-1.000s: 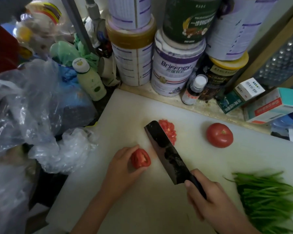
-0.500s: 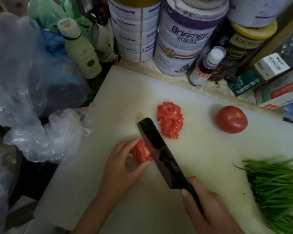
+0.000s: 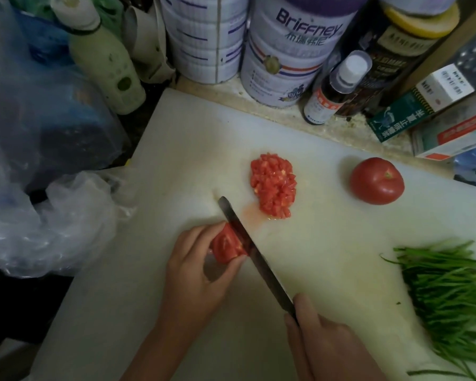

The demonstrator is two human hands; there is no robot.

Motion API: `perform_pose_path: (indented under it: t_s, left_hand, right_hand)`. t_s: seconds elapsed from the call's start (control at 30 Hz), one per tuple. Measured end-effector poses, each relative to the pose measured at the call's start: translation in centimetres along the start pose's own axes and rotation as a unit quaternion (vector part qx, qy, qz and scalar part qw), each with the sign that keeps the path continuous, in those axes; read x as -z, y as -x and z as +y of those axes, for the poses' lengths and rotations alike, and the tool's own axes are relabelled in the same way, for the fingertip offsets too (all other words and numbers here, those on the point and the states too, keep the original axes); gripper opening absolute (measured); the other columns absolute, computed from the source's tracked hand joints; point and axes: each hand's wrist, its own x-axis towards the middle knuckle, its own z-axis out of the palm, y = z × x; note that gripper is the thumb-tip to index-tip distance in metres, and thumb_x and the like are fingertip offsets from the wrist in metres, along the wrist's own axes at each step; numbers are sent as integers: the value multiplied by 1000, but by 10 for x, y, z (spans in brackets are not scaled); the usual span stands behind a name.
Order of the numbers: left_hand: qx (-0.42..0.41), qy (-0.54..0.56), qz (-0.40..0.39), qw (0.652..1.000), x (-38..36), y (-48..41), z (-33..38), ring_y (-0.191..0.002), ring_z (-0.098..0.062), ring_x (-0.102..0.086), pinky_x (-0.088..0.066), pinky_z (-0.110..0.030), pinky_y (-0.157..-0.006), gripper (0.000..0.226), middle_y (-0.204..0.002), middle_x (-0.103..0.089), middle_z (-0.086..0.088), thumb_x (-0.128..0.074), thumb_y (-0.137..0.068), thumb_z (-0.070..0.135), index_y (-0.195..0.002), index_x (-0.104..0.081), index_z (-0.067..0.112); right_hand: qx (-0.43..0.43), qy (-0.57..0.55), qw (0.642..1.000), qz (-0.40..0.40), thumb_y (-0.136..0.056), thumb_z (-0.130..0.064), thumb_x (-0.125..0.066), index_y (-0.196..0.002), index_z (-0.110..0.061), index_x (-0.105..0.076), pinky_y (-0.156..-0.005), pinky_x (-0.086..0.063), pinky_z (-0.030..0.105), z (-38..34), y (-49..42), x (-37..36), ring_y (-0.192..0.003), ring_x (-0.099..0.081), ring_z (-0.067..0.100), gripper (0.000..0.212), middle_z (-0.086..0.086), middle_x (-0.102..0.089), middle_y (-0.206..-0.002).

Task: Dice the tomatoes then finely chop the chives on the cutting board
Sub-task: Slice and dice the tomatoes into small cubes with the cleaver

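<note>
Your left hand (image 3: 195, 279) pinches the tomato piece (image 3: 227, 247); your right hand (image 3: 327, 345) grips the knife (image 3: 261, 266) slicing it. The bag (image 3: 39, 119) seemingly holds something blue.

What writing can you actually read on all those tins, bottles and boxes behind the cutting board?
"Briffney": in large letters on the white tin.
"半夏止咳糖浆", as far as I can tell: on the green box.
Too small or blurred to read: the Chinese line under Briffney, the label on the small bottle, the dark jar, the red and white box, the fine print on the other tins.
</note>
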Motion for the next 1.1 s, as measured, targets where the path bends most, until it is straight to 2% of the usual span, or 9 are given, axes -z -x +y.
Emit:
perform_pose_path:
  t_s: [0.03,0.1,0.23,0.47,0.6,0.7,0.8,0.9,1.1]
  left_hand:
    - [1,2,-1,1000,-1,0,0,-95,-3,-57,-37,-3,-89,49,-107,-60,8,-68,-78,43,-116,-68,12]
    - [-3,0,-2,1000,-2,0,0,-100,-4,-56,-37,-5,-92,50,-110,-59,7,-67,-80,43,-117,-67,10]
    - [-10,-5,-3,1000,-1,1,0,-106,-3,-53,-36,-8,-97,50,-113,-56,6,-65,-81,42,-118,-66,8]
    - [-14,-7,-6,1000,-2,0,0,-98,-5,-53,-38,-7,-93,48,-110,-52,10,-67,-80,42,-116,-66,9]
    - [-17,-6,-4,1000,-2,1,-1,-103,-2,-51,-34,-6,-96,48,-112,-53,6,-66,-80,40,-116,-65,8]
    - [-18,-4,-4,1000,-1,2,-1,-103,-4,-52,-35,-7,-96,47,-112,-55,4,-65,-80,39,-115,-65,8]
    - [-28,-12,-1,1000,-2,4,-3,-103,-7,-53,-38,-10,-96,46,-112,-52,9,-68,-80,39,-115,-65,10]
    - [-41,-24,4,999,-3,5,-6,-102,-10,-53,-39,-13,-95,47,-112,-52,9,-68,-80,40,-116,-64,10]
    - [-19,3,-1,1000,-2,5,-4,-92,-10,-57,-42,-11,-84,42,-103,-56,9,-69,-74,41,-112,-61,24]
  right_hand:
    - [7,5,1000,12,-72,-66,9,-92,-36,-15,-53,-31,26,-1,-2,-2,-72,-64,19,44,-6,-30,-54]
    - [16,61,997,-41,-76,-48,-37,-96,-22,-30,-45,-22,26,-9,-16,-1,-50,-61,20,34,-4,-42,-49]
    - [15,147,989,2,-35,-28,-86,-87,-13,-47,-40,-9,26,-12,-23,-16,-26,-44,16,67,1,-43,-38]
    - [-5,102,995,-6,-87,-22,-56,-107,-18,-23,-51,-28,26,-5,-2,-7,-63,-65,25,38,1,-64,-71]
    - [52,64,996,12,-63,-14,-74,-98,-12,-43,-40,-15,26,-16,-29,-8,-35,-51,24,47,2,-51,-44]
    - [123,-4,991,46,-97,-19,-42,-107,-15,-39,-51,-33,36,-20,-49,1,-64,-59,34,12,10,-61,-69]
    - [116,-53,989,76,-99,-37,-20,-121,-17,-35,-62,-36,40,-5,-32,-3,-75,-59,36,33,12,-62,-79]
    - [107,-85,988,67,-87,-51,-10,-115,-29,-27,-55,-26,31,5,-12,-9,-64,-52,27,39,-4,-43,-54]
    - [116,-121,985,32,-99,-35,-31,-97,-25,-32,-52,-30,30,13,-25,6,-51,-41,16,10,-7,-40,-55]
